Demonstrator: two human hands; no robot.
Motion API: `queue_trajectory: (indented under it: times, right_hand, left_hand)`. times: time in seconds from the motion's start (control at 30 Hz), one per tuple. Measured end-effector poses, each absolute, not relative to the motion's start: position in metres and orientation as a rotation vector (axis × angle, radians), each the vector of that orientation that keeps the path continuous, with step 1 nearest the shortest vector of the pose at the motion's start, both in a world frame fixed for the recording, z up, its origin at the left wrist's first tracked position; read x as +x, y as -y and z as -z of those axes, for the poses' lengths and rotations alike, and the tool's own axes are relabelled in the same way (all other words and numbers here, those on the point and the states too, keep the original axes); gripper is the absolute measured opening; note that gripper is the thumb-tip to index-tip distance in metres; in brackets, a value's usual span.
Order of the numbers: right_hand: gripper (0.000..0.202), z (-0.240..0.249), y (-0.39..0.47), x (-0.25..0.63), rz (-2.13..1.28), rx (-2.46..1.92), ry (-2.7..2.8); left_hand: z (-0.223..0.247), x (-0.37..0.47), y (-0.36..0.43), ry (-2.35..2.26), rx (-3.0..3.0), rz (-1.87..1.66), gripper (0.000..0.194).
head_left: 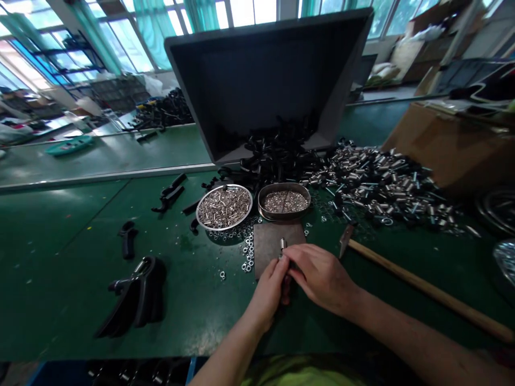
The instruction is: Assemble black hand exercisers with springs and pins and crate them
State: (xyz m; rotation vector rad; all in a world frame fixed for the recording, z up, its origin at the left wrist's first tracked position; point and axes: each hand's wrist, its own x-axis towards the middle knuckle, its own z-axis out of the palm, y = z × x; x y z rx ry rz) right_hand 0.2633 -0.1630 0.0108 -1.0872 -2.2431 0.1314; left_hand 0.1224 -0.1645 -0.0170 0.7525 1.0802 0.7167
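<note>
Green-topped workbench [189,311] under curtained windows [131,45]; a grey bin [174,61] lies open-mouthed at the back, black parts spilling towards the front.

Grip: left hand [266,289] and right hand [322,272] meet over the near part of a flat metal plate [262,241]. Fingertips of both are closed around the lower end of a small ribbed metal piece [282,244], spring or threaded rod, cannot tell which; its top stands up beyond them. Which hand carries the weight: cannot tell. Anything further inside the left fist is hidden.

Risks (judgement):
1. Slip. Only a short length is pinched; an uneven squeeze could shoot the piece out. Loose nuts [249,249] beside the plate would make it harder to find.
2. Mixing. Round dish [251,202] heaped with metal pins, oval tin [285,216] of tiny metal bits just beside it. A knuckle catching either rim could spill one into the other.
3. Hammer [406,274] lies near the right forearm; an outward elbow swing might knock its handle.
4. Heap of metal-and-black parts [386,179] at right is loosely piled; a bump could send pieces sliding.
</note>
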Motion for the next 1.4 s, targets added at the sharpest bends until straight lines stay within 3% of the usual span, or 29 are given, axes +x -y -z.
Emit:
queue_trajectory:
  times: [0.17,0.27,0.4,0.57,0.67,0.73,0.83,0.97,1.2,1.4]
  right_hand:
    - [0.025,-0.010,0.162,0.268,-0.294,-1.100,2.270]
    - [0.017,-0.011,0.131,0.302,-0.369,-1.381,2.239]
    - [0.022,-0.002,0.077,0.363,0.095,-2.214,2.076]
    - [0.022,0.006,0.052,0.395,0.114,-2.389,2.061]
    - [0.025,0.000,0.062,0.388,0.210,-2.289,2.035]
    - [0.025,-0.007,0.077,0.375,0.181,-2.047,2.024]
    - [0.021,-0.018,0.110,0.346,-0.141,-1.626,1.953]
    - [0.019,-0.027,0.152,0.298,-0.410,-1.267,1.933]
    - [0.016,-0.018,0.167,0.250,-0.050,-1.028,2.048]
    - [0.010,-0.007,0.164,0.243,-0.079,-1.096,1.900]
  left_hand:
    - [0.020,0.119,0.166,-1.085,0.810,-0.670,0.052]
    - [0.016,0.113,0.165,-1.076,0.731,-0.604,0.052]
    - [0.014,0.103,0.160,-1.076,0.612,-0.645,0.051]
    - [0.016,0.100,0.153,-0.944,0.440,-0.747,0.055]
    - [0.016,0.100,0.147,-0.902,0.282,-0.779,0.057]
    - [0.015,0.101,0.143,-0.873,0.159,-0.811,0.046]
    - [0.013,0.102,0.140,-0.766,0.045,-0.892,0.029]
    - [0.012,0.108,0.144,-0.700,0.029,-0.966,0.026]
    - [0.013,0.121,0.157,-0.740,0.104,-1.104,0.018]
    - [0.010,0.126,0.163,-0.746,0.219,-1.252,0.021]
